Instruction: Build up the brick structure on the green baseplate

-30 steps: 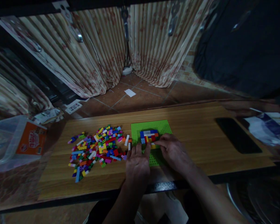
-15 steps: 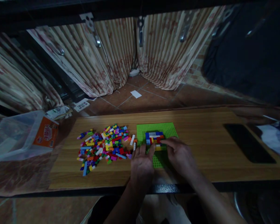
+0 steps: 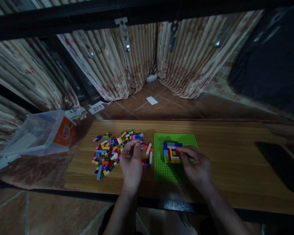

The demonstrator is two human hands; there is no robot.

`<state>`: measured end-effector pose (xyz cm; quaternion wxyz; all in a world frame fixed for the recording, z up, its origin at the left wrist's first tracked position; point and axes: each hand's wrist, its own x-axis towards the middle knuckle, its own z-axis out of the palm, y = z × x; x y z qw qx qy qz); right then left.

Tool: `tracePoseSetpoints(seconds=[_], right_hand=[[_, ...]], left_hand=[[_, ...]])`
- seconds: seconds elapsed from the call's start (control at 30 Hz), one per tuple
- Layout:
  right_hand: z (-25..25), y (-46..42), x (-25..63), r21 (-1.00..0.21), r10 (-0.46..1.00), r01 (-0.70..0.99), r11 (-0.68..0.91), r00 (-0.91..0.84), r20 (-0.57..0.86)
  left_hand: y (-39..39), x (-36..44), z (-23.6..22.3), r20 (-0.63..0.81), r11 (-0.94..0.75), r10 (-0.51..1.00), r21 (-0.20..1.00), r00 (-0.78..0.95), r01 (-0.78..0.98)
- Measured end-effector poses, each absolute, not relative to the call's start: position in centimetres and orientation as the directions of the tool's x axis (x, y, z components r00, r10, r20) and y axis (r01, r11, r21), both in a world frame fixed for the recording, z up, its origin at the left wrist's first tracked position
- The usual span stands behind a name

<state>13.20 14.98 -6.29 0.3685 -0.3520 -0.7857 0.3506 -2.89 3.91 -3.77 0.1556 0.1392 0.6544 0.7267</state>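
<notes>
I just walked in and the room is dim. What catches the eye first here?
The heap of bright bricks on the wooden table, with the left hand over its right edge. Beside it lies a green baseplate, where the right hand touches a small block build.

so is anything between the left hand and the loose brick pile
Nothing visible. The left hand hovers directly over the right edge of the brick pile, fingers curled above it. The right hand rests on the small brick build on the green baseplate.

By my left fingers lie multicoloured bricks; by my right, a blue, red, yellow block on a green baseplate.
</notes>
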Motion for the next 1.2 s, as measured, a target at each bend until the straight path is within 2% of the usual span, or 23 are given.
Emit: tracePoseSetpoints(seconds=[0.07,0.17,0.23,0.3,0.5,0.7,0.93,1.03,1.2], right_hand=[[-6.3,14.5,12.5,-0.812,0.793,0.272,0.517,-0.509,0.335],[-6.2,13.8,11.4,-0.810,0.763,0.246,0.533,-0.553,0.334],[-6.2,13.2,10.6,-0.802,0.738,0.227,0.552,-0.581,0.343],[-6.2,12.6,9.8,-0.788,0.707,0.212,0.578,-0.612,0.354],[-6.8,11.1,7.7,-0.719,0.637,0.234,0.655,-0.682,0.359],[-7.3,11.3,7.5,-0.591,0.662,0.369,0.717,-0.626,0.413],[-7.3,10.0,6.0,-0.659,0.623,0.291,0.694,-0.701,0.347],[-7.3,9.6,5.3,-0.641,0.612,0.297,0.708,-0.712,0.346],[-7.4,11.0,5.8,-0.576,0.665,0.384,0.722,-0.617,0.422]], left_hand=[[3.7,-3.5,-3.4,-0.142,-0.271,0.373,0.929,-0.917,-0.254],[3.3,-4.6,-2.7,-0.364,-0.447,0.391,0.728,-0.845,-0.520],[2.8,-5.3,-2.3,-0.462,-0.495,0.414,0.609,-0.785,-0.620],[2.4,-6.0,-2.0,-0.504,-0.525,0.421,0.543,-0.754,-0.656],[1.0,-7.8,-1.3,-0.479,-0.619,0.390,0.497,-0.787,-0.609],[0.2,-8.4,-1.0,-0.473,-0.647,0.391,0.470,-0.790,-0.601],[-0.2,-8.5,-1.3,-0.446,-0.640,0.401,0.489,-0.800,-0.593],[-0.4,-8.6,-1.4,-0.436,-0.628,0.414,0.499,-0.799,-0.598],[-0.6,-8.8,-1.4,-0.455,-0.632,0.414,0.479,-0.788,-0.609]])
